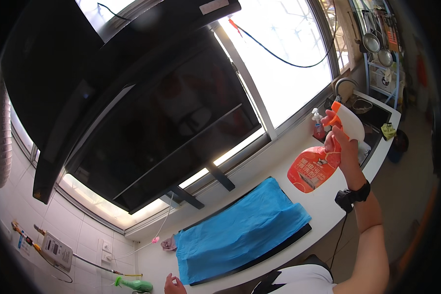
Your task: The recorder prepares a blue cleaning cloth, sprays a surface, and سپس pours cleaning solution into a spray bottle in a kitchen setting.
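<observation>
My right hand [343,147] is raised at the right, wrapped around the neck of a red spray bottle [310,171] with a white and orange trigger head. A finger lies at the orange trigger. The bottle is tilted and bears writing. At the bottom edge, my left hand [174,284] is partly cut off; its fingers are curled loosely and no object shows in it. Beside it, a blue sheet [239,231] covers most of a black cooktop [255,262]. A black range hood [161,110] hangs above, in front of the window.
A green spray bottle [136,284] lies at lower left, below a gas meter [57,250]. A soap pump bottle [318,126] stands near the sink faucet [345,82]. A yellow-green cloth [388,131] hangs on the counter edge. A black cable [290,64] dangles across the window.
</observation>
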A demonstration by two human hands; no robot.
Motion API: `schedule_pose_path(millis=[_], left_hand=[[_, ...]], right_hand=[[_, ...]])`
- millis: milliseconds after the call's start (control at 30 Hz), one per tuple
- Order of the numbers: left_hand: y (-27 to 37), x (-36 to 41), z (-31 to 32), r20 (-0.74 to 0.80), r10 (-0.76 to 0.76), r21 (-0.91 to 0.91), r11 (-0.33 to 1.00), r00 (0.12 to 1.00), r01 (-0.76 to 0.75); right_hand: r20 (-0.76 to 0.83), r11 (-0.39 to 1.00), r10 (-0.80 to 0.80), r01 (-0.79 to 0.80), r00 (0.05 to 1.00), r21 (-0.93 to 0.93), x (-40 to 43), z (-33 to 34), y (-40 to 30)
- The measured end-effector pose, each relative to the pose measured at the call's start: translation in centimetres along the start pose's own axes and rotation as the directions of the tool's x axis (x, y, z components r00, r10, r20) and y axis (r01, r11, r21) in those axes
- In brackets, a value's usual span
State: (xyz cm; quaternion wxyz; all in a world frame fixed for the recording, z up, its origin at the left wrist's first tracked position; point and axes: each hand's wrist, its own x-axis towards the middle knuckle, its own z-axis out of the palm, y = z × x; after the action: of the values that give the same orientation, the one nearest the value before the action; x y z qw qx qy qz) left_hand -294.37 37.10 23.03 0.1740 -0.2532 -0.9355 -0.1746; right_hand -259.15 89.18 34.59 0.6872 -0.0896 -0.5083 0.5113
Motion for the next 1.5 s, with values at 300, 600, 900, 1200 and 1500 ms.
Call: schedule_pose_path(millis=[300,600,900,1200,1500], left_hand=[[1.3,0.9,-0.7,-0.066,0.053,-0.022,0.998,0.996,-0.054],[-1.3,-2.0,-0.3,-0.089,0.008,-0.025,1.0,0.996,-0.01],[-0.3,-2.0,0.5,-0.039,0.048,-0.021,0.999,0.998,-0.049],[-0.7,-3.7,1.5,0.064,0.028,-0.007,1.0,0.998,-0.027],[2.2,-4.9,-0.4,0.035,-0.029,-0.044,0.999,0.999,0.031]], right_hand=[[0.135,0.989,0.071,-0.087,0.988,0.12,8.2,13.0,1.1],[0.062,0.991,-0.092,0.085,0.994,0.107,9.2,16.2,0.0],[0.25,0.995,-0.035,0.058,0.968,-0.084,6.1,15.7,-0.6],[0.233,0.967,0.008,0.051,0.972,-0.25,3.4,12.2,-0.9],[0.201,0.923,0.132,-0.047,0.971,-0.382,2.5,7.7,1.0]])
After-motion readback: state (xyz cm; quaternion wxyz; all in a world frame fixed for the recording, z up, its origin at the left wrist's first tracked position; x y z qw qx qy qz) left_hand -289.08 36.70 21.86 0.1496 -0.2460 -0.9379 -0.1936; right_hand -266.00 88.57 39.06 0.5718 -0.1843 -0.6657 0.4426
